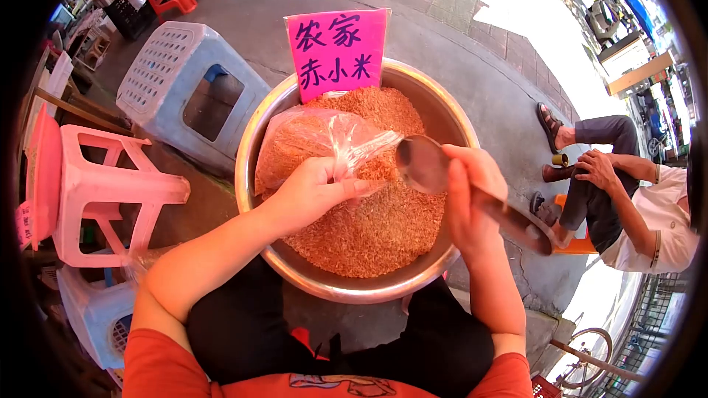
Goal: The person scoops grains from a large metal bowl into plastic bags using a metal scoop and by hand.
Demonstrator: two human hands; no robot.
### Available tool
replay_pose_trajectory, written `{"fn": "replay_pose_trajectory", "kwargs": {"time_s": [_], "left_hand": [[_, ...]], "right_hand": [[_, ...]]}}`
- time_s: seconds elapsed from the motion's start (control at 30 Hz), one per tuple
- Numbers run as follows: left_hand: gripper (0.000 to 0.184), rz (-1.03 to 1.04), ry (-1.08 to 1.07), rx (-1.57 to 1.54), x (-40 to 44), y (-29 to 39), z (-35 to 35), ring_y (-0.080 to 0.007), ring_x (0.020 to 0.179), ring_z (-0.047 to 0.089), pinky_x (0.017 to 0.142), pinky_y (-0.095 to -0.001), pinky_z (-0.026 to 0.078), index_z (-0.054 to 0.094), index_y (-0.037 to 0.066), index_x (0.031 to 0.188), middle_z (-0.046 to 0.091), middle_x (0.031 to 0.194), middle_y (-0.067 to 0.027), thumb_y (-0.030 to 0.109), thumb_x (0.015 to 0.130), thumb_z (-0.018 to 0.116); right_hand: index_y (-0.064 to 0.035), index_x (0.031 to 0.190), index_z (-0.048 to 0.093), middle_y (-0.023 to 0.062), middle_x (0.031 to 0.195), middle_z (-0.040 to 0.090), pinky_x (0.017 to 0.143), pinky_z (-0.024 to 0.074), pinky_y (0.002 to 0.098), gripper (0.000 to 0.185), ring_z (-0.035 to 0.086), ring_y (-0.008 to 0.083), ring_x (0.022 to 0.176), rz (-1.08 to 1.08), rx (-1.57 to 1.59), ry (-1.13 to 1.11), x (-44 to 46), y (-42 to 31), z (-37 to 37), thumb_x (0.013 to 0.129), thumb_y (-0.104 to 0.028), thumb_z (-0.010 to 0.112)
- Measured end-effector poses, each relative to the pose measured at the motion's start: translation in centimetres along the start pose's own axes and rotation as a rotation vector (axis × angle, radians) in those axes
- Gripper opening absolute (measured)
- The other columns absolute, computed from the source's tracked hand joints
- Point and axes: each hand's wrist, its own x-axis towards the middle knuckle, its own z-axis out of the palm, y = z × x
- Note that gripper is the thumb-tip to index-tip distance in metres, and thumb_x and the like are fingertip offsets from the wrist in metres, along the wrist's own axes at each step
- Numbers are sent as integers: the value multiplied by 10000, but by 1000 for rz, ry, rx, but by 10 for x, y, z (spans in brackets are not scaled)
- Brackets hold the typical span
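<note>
A wide metal basin (248,169) in front of me holds loose reddish-brown grain (369,239). On the grain at the basin's left side rests a clear plastic bag (299,129) with the same grain inside, its neck gathered toward the right. My left hand (321,190) is closed on the near edge of this bag, with some fingers hidden behind the plastic. My right hand (472,191) grips a metal ladle (422,164) close to its bowl. The bowl hangs over the grain beside the bag's gathered end, and the handle slants down to the right past my wrist.
A pink sign (339,51) with handwriting stands at the basin's far rim. To the left are a blue-grey stool (166,66), a pink stool (110,169) and a light blue stool (92,317). At right sits another person (627,206); a bicycle wheel (586,357) is lower right.
</note>
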Motion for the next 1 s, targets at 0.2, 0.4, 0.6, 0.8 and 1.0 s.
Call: {"fn": "replay_pose_trajectory", "kwargs": {"time_s": [0.2, 0.4, 0.6, 0.8, 1.0], "left_hand": [[197, 88, 132, -467, -8, 3, -12, -152, 728, 602, 734, -284, 472, 548, 81, 745, 583, 752, -27, 203, 899, 531], [283, 192, 215, -478, -28, 1, -24, -169, 687, 594, 691, -305, 484, 521, 77, 706, 576, 731, -51, 245, 927, 462], [289, 216, 321, -389, -43, 20, -30, -161, 590, 582, 605, -273, 479, 509, 67, 681, 570, 673, -57, 237, 915, 492], [258, 237, 464, -472, -48, 42, -47, -157, 533, 548, 529, -282, 443, 512, 63, 689, 534, 619, -50, 245, 871, 538], [258, 360, 623, -336, -63, 72, -76, -140, 478, 512, 502, -271, 427, 502, 78, 653, 515, 560, -29, 246, 835, 573]], "right_hand": [[17, 947, 593, 73, 768, 586, 687, 432, 284, 198, 536, 126, 760, 656, 226, -494, -22, 61, 3, 895, -171, 553], [-5, 1165, 508, 132, 1034, 590, 840, 438, 371, 407, 558, 274, 962, 414, -30, -165, -27, 52, -10, 802, -136, 639], [-46, 1079, 587, 127, 944, 628, 838, 439, 377, 350, 574, 293, 929, 155, -109, -355, 29, -29, 1, 810, -266, 622], [-50, 871, 674, 175, 855, 645, 761, 466, 442, 351, 606, 357, 849, 300, -109, -517, 70, -30, 56, 851, -354, 498], [-38, 822, 678, 192, 854, 643, 779, 462, 455, 336, 602, 368, 854, 284, -42, -334, 116, -85, 45, 813, -287, 454]]}}
